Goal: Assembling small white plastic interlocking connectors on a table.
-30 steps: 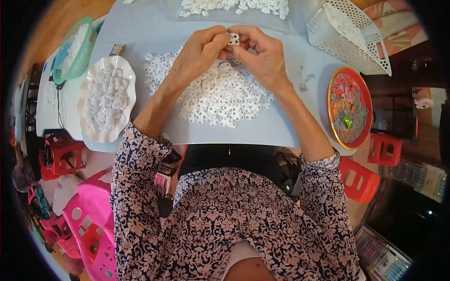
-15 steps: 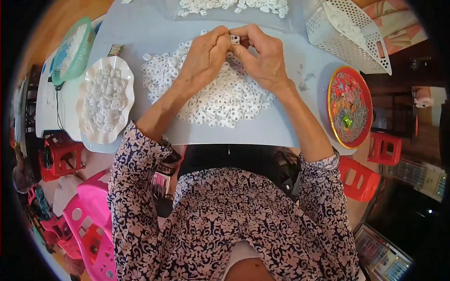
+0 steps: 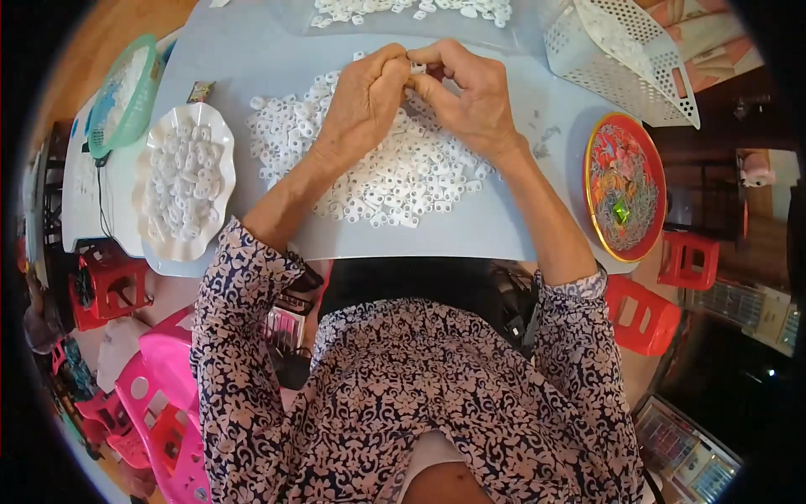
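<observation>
Both hands meet above a heap of small white plastic pieces with dark holes [image 3: 395,181] on the pale table. My left hand [image 3: 368,105] is closed, its thumb and fingers pinched together at the tips. My right hand [image 3: 468,101] pinches with thumb and forefinger right beside it. A small white piece [image 3: 418,67] shows partly between the right fingers. What the left fingertips hold is hidden by the hand.
Left stands a scalloped white dish [image 3: 228,155] of white pieces, a small packet [image 3: 201,91] and a green basket [image 3: 153,67]. Right are a red tray [image 3: 642,247] of small grey parts and a perforated white basket [image 3: 651,94]. More white pieces [image 3: 411,10] lie at the far edge.
The hands stay together and have shifted only slightly, the right fingers now covering more of the white piece. The whole view has moved a little.
</observation>
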Demonstrator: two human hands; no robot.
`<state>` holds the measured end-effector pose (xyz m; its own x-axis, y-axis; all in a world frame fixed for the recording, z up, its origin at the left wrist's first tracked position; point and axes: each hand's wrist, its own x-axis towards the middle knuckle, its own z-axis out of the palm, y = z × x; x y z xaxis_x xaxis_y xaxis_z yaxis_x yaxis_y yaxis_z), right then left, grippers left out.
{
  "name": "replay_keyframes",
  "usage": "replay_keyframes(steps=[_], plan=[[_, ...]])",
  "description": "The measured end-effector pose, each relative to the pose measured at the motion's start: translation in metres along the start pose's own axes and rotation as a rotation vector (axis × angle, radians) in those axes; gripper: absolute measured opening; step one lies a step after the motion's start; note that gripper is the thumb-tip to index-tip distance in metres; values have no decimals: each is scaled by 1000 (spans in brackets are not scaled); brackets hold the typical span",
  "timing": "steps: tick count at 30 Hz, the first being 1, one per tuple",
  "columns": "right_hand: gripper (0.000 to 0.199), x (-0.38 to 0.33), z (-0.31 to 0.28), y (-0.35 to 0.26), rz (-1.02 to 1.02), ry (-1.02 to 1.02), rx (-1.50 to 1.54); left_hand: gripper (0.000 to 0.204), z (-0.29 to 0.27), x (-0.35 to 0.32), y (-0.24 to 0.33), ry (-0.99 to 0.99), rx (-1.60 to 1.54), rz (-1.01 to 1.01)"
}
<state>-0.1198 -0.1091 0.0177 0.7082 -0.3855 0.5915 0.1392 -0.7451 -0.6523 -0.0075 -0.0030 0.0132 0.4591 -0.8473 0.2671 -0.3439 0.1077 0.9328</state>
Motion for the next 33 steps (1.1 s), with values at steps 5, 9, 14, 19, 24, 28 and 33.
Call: replay_keyframes(steps=[5,9,14,19,24,28,33], plan=[[15,3,-4,-4,19,-6,12,20,0,2,7,-16,-43,-23],[14,3,-1,5,-12,12,81,21,-1,2,3,-25,-14,33],[13,-3,2,12,253,-38,349,24,1,4,-2,-43,-96,-84],[18,-1,-4,14,392,-100,512,26,-7,3,2,-69,-67,-59],[21,1,-5,16,448,-87,565,28,-5,4,-2,-53,-69,16],[18,1,-6,16,466,-83,563,26,-6,3,4,-74,-73,-42],[13,2,-8,16,429,-69,560,24,-2,3,8,-81,-20,-50]])
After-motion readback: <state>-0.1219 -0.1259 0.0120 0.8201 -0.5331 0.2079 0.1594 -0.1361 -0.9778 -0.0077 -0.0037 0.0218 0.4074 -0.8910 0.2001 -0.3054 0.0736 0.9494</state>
